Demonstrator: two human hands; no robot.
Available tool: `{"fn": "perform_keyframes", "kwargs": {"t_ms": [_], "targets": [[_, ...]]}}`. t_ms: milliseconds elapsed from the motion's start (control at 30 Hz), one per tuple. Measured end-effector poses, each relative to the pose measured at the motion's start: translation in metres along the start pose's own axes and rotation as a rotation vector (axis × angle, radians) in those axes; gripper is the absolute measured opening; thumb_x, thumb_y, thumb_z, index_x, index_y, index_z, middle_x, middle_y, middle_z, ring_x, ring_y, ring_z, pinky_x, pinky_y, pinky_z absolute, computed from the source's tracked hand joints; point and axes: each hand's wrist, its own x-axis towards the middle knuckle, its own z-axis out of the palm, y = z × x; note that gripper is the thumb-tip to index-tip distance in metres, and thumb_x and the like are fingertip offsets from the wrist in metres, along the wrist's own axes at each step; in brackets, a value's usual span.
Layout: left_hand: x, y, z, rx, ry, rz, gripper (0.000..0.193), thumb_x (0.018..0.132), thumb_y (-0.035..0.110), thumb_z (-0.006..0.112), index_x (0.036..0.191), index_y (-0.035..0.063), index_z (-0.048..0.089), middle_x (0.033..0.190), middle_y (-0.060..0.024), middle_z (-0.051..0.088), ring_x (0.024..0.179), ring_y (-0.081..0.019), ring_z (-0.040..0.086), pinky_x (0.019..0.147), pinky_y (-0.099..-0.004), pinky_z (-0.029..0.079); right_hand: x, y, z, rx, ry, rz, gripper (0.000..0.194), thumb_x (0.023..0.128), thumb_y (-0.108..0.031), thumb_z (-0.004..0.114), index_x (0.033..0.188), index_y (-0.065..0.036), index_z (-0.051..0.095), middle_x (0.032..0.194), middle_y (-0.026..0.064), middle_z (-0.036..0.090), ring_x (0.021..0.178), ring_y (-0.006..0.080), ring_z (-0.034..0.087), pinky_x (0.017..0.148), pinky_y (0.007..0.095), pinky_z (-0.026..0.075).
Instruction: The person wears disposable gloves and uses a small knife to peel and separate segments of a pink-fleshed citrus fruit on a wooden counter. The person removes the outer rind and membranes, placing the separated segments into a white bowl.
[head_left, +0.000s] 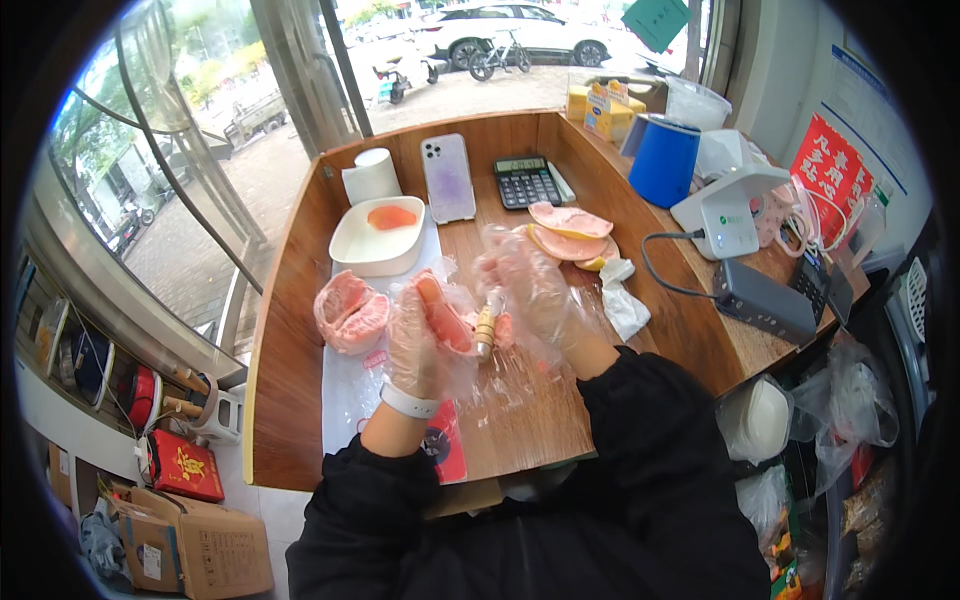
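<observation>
My left hand (416, 341), in a clear plastic glove, holds a pink pomelo segment (444, 311) with its membrane spread apart. Just left of it sits a partly opened peeled pomelo (351, 313). My right hand (529, 281), gloved too, is raised over the desk with its fingers bent; the blurred glove hides whether anything is between them. Below its fingers is a tool with a wooden handle (486, 328), beside scraps of pink pulp (504, 330). A cream bowl (379, 259) holds one piece of peeled pomelo flesh (392, 217).
Pomelo peels (570, 236) lie stacked beyond my right hand, near a crumpled tissue (624, 304). A phone (450, 180), a calculator (526, 182) and a paper roll (377, 174) stand along the back. The raised desk rim (281, 322) bounds the left side.
</observation>
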Motion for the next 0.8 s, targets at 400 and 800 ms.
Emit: {"fn": "perform_keyframes", "kwargs": {"t_ms": [400, 800], "targets": [[0.005, 0.001, -0.012, 0.877, 0.385, 0.734, 0.058, 0.097, 0.032, 0.052, 0.139, 0.0009, 0.028, 0.129, -0.0169, 0.045, 0.112, -0.0243, 0.050, 0.097, -0.0355, 0.040, 0.015, -0.020, 0.060, -0.329, -0.222, 0.374, 0.034, 0.092, -0.034, 0.061, 0.107, -0.003, 0.059, 0.091, 0.0028, 0.063, 0.078, 0.0088, 0.057, 0.069, 0.0262, 0.049], [-0.077, 0.039, 0.118, 1.339, -0.423, 0.505, 0.046, 0.071, 0.044, 0.074, 0.054, 0.0032, 0.063, 0.051, -0.0158, 0.055, 0.068, -0.0331, 0.059, 0.085, -0.0434, 0.045, 0.151, -0.036, 0.014, -0.135, 0.649, 0.206, 0.032, 0.094, -0.042, 0.055, 0.077, -0.016, 0.049, 0.057, -0.0038, 0.045, 0.043, 0.0085, 0.043, 0.037, 0.0231, 0.035]]}}
